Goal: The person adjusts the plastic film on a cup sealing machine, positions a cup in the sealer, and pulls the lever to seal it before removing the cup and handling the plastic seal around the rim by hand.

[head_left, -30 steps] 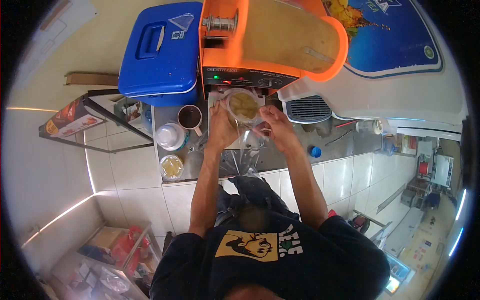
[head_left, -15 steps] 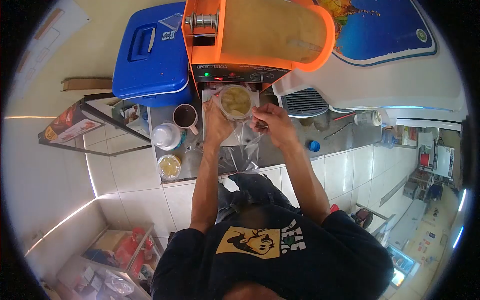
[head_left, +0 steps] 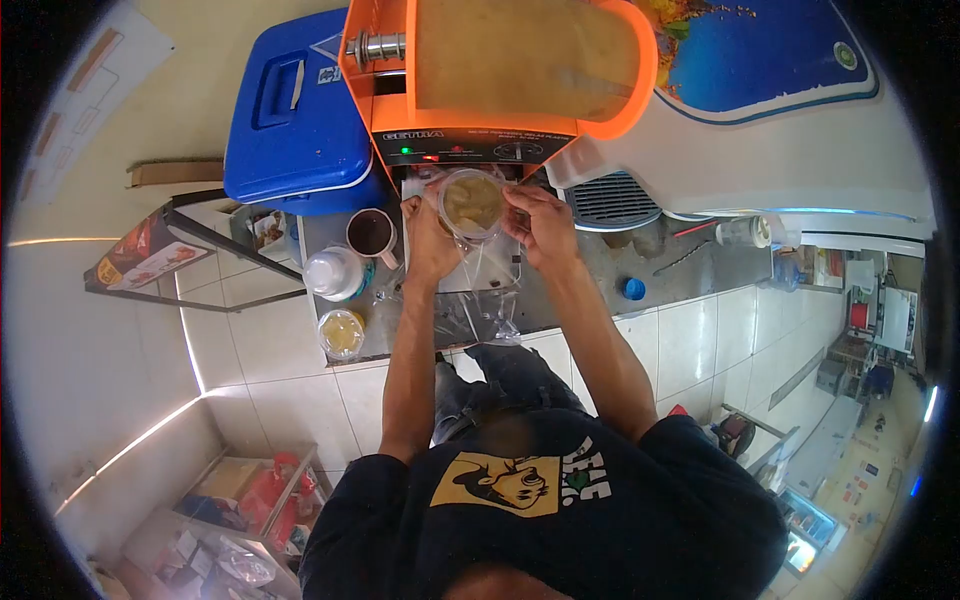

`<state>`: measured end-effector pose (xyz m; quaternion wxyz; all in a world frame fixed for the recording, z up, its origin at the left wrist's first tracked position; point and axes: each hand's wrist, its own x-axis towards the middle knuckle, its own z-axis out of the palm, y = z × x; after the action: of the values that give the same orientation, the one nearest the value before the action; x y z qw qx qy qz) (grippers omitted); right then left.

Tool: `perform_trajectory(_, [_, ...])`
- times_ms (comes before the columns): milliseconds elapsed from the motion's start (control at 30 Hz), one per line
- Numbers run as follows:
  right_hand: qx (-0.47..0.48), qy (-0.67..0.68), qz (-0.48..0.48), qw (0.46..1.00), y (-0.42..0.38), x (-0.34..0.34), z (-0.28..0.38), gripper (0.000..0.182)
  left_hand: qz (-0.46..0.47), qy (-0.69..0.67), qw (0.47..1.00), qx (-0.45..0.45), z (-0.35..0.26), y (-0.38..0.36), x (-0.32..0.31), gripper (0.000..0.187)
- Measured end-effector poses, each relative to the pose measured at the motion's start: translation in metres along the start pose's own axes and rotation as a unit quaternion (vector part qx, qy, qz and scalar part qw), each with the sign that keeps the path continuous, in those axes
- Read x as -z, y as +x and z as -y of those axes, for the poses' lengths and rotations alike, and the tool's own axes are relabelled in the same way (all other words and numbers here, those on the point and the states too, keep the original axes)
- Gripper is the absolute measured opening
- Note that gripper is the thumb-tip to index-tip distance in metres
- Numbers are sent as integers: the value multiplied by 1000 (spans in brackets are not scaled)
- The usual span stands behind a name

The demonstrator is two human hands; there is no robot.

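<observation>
Seen from above: grey worktop (head_left: pixel 680 262) along a white-tiled front. At its far edge, an orange machine (head_left: pixel 490 90) with a tall tan hopper; left of it a blue cooler box (head_left: pixel 295 115), right of it a white appliance (head_left: pixel 780 150) with a blue graphic. On the worktop's left part, a mug of dark liquid (head_left: pixel 371 233), a capped white tub (head_left: pixel 333 272), and nearer, a small sealed cup of yellow filling (head_left: pixel 342 334). A blue bottle cap (head_left: pixel 632 288) well off to the right.

Changed over the last second: right hand (head_left: pixel 540 225) moved up from the lower right of the clear cup (head_left: pixel 473 203) to its right rim, so both hands now flank the cup directly under the machine's front panel. Likely reading: cup being seated or steadied at the machine.

Cup filled with pale yellow-green pieces, sitting inside a loose clear plastic bag (head_left: pixel 482 290) trailing toward the near edge. Left hand (head_left: pixel 432 243) curled around the cup's left side, grasping it; right hand's fingers spread over the right rim, touching it. Both forearms reaching up from the dark T-shirt, elbows apart, wrists converging.
</observation>
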<state>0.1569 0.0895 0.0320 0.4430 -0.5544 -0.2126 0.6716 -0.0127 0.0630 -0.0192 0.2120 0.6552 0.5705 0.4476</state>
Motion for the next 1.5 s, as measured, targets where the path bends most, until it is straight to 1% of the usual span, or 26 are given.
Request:
perform_trajectory(100, [13, 18, 2, 1000, 3, 1, -3, 14, -4, 19, 1000, 1, 0, -2, -1, 80])
perform_trajectory(167, [63, -13, -14, 998, 1, -4, -3, 11, -9, -1, 1000, 8, -1, -2, -2, 80])
perform_trajectory(200, [62, -13, -16, 998, 4, -1, -2, 11, -7, -2, 1000, 8, -2, -2, -3, 80])
perform_trajectory(267, [4, 54, 26, 998, 13, 6, -2, 10, -18, 28, 999, 20, -3, -2, -3, 80])
perform_trajectory(300, [4, 54, 26, 998, 15, 4, -5, 10, -18, 28, 999, 20, -1, -1, -5, 80])
perform_trajectory(367, [-20, 156, 48, 986, 16, 1, -12, 11, -48, 5, 999, 21, 4, -2, -10, 79])
perform_trajectory(400, [-20, 157, 48, 986, 17, 4, -14, 11, -47, 5, 999, 20, 0, -2, -7, 79])
perform_trajectory(467, [-14, 167, 119, 979, 20, 10, -19, 12, -48, -19, 998, 21, -11, -2, -1, 77])
perform_trajectory(500, [-14, 168, 120, 978, 16, 6, -14, 12, -48, -18, 998, 21, -11, -2, -3, 77])
perform_trajectory(567, [-32, 168, 94, 981, 6, 1, -5, 10, -61, -201, 975, 72, -11, -3, -9, 72])
perform_trajectory(700, [-47, 170, 101, 979, 14, 13, -10, 11, -49, -177, 981, 69, -12, 0, 0, 71])
perform_trajectory(767, [-21, 103, 136, 985, 20, 25, -13, 14, -40, -19, 999, -29, -11, 3, 6, 72])
perform_trajectory(800, [-21, 103, 135, 985, 18, 24, -9, 14, -39, -20, 999, -29, -12, 5, 7, 72])
perform_trajectory(867, [-20, 45, 105, 993, 14, 21, -1, 17, -23, -28, 998, -48, -14, 7, 10, 73])
perform_trajectory(1000, [-32, 22, 107, 993, 14, 21, 8, 15, -9, -16, 999, -30, -18, 10, 11, 72])
perform_trajectory(1067, [-39, 32, 126, 991, 15, 22, 9, 10, -30, -25, 999, -27, -17, 10, 10, 70])
perform_trajectory(1200, [-36, 46, 155, 986, 10, 20, 12, 9, -43, -45, 998, -26, -9, 7, 5, 71])
perform_trajectory(1267, [-88, 47, 151, 984, 4, 19, 16, 15, -77, -144, 986, 15, -1, 3, -5, 72])
perform_trajectory(1300, [-88, 48, 149, 984, 4, 22, 17, 15, -75, -145, 986, 15, 0, 3, -6, 72])
perform_trajectory(1367, [-104, 30, 189, 976, 6, 27, 18, 14, -74, -133, 988, 15, 1, 2, -7, 74])
perform_trajectory(1400, [-105, 30, 189, 976, 2, 23, 18, 14, -74, -133, 988, 15, 0, 2, -6, 74])
perform_trajectory(1467, [-50, -68, 100, 991, -8, 7, 20, 11, -63, -96, 993, 23, -2, 2, -4, 75])
perform_trajectory(1500, [-51, -68, 99, 991, -8, 6, 17, 11, -63, -96, 993, 24, -1, 1, -5, 75])
